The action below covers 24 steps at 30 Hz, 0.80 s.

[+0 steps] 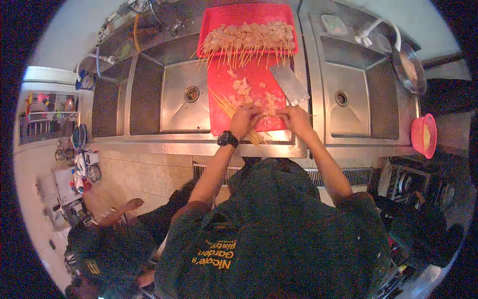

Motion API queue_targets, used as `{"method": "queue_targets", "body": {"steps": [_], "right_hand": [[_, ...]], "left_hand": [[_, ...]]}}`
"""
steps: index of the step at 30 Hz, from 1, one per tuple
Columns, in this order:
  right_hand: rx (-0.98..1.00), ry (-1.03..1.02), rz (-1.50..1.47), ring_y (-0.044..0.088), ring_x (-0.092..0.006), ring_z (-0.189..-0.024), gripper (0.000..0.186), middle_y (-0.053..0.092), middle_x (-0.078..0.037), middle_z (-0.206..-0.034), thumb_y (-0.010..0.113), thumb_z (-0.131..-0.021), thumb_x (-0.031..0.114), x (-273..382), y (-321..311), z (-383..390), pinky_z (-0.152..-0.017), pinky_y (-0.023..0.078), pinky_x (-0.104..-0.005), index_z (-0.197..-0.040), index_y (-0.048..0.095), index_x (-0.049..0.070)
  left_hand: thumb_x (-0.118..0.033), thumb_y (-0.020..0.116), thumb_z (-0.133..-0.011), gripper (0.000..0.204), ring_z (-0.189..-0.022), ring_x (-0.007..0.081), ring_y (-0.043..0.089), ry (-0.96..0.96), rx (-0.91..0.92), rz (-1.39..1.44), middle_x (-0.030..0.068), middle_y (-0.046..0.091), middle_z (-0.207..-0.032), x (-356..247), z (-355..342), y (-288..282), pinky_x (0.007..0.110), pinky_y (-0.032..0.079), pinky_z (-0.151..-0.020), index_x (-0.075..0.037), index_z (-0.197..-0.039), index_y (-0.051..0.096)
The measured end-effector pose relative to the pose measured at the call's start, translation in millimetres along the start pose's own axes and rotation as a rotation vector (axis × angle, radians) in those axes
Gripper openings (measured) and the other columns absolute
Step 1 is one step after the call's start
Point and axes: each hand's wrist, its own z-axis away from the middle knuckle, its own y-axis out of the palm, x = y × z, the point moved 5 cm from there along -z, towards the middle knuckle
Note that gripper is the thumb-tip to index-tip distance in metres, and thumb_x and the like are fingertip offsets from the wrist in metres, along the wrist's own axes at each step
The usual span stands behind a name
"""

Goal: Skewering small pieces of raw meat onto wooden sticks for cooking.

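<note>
Over the near part of a red cutting board (222,124), my two hands face each other with their fingertips pinched. My left hand (245,119), with a black watch at its wrist, is closed on a piece of raw meat. Opposite it, my right hand (297,121) grips a thin wooden skewer whose end sticks out to the right. Its other end is hidden at the fingers. Loose pieces of pale raw meat (242,87) lie just beyond. A bundle of bare skewers (222,103) lies slantwise by my left hand, partly under it.
Beyond the board, a red tray (249,11) holds many loaded meat skewers. A clear plastic bag (291,85) lies at the board's right. Steel sinks (185,74) flank it. A pink basket (423,136) and a pan (409,67) are far right. Other people (112,244) stand close behind on both sides.
</note>
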Motion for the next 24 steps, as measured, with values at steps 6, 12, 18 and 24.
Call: {"method": "queue_targets", "body": {"steps": [6,12,18,24], "right_hand": [[-0.052,-0.103,0.045,0.064,-0.0330,-0.085,0.021,0.066,-0.014,-0.088,0.063,-0.083,0.016,0.1,-17.1,15.1,-0.077,0.052,-0.0446,-0.100,0.074,0.017],[-0.086,-0.093,0.061,0.064,-0.0324,-0.081,0.017,0.067,-0.012,-0.086,0.063,-0.083,0.013,1.3,-31.8,22.8,-0.072,0.051,-0.0418,-0.097,0.074,0.013],[-0.066,-0.088,0.071,0.064,-0.0330,-0.082,0.019,0.066,-0.012,-0.085,0.062,-0.084,0.013,4.2,-25.9,22.6,-0.072,0.051,-0.0431,-0.098,0.074,0.012],[-0.040,-0.052,0.171,0.066,-0.0330,-0.080,0.020,0.066,-0.014,-0.084,0.061,-0.083,0.015,12.3,-24.3,20.4,-0.072,0.054,-0.0455,-0.097,0.074,0.016]], "left_hand": [[-0.023,0.067,-0.087,0.022,-0.086,0.0322,0.064,-0.064,0.056,0.032,0.0134,0.068,-0.094,5.7,3.3,-2.4,0.040,0.052,-0.076,-0.005,-0.098,0.071],[-0.024,0.067,-0.086,0.026,-0.091,0.0322,0.065,-0.077,0.133,0.072,0.0144,0.069,-0.097,7.3,4.5,-10.9,0.041,0.051,-0.081,-0.006,-0.105,0.069],[-0.025,0.067,-0.085,0.026,-0.095,0.0313,0.065,0.093,0.064,-0.013,0.0122,0.067,-0.106,-8.0,-3.2,0.3,0.040,0.052,-0.083,-0.007,-0.103,0.070],[-0.025,0.067,-0.085,0.021,-0.094,0.0296,0.065,0.020,0.097,-0.043,0.0093,0.069,-0.105,7.0,-2.8,22.3,0.040,0.053,-0.081,-0.009,-0.099,0.072]]}}
